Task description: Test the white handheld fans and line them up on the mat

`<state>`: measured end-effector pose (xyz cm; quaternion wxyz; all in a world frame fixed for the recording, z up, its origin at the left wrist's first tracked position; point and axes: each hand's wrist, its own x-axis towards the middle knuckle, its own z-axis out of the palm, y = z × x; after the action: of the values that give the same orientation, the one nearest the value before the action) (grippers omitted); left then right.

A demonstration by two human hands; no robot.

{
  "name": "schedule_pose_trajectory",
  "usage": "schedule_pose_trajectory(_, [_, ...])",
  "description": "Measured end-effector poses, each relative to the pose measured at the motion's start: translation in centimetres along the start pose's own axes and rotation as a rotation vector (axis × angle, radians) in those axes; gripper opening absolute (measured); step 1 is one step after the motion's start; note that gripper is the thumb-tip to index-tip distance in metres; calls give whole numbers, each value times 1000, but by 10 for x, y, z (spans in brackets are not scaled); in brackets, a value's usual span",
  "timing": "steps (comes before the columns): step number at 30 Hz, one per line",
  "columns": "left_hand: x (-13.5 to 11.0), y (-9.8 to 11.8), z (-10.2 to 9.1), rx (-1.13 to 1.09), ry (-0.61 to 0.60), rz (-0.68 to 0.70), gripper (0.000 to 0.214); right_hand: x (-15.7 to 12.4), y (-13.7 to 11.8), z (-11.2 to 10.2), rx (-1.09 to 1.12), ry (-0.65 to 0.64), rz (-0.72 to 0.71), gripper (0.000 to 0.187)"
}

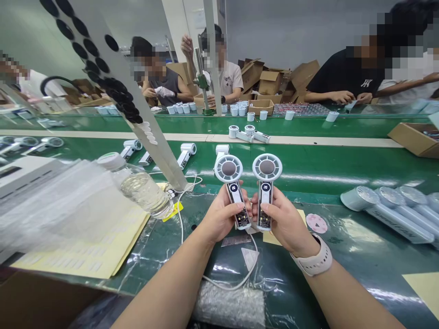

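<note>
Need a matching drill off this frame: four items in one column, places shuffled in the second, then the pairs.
Things:
1. left fan
2. right fan
3. bottle
4. watch

Places:
A. gripped upright by the right hand
B. tilted, left of both hands
C. worn just behind the right hand
D. gripped upright by the left hand

Pairs: 1-D, 2-A, 3-B, 4-C

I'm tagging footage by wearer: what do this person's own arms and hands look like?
Both forearms are bare, with no sleeves showing. The left hand and right hand wear no gloves, and no rings show. The right wrist carries a watch with a pale pinkish-beige strap; its face is turned away. The left wrist carries nothing.
</note>
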<state>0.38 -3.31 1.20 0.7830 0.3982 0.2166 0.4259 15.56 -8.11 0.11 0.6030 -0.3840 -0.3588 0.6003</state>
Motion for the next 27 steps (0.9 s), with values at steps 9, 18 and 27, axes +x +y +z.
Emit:
schedule_pose_trajectory(9, [3, -4, -3, 12, 72, -2, 42, 0, 1, 2, 1, 52, 40, 33])
schedule_pose_trajectory(18, [3, 1, -6, 61, -6, 25, 40, -3, -1, 5, 34, 27, 11, 39])
schedule_pose_trajectory(27, [5, -3, -7, 47, -37, -21, 44, 1, 2, 5, 49, 138, 17, 38])
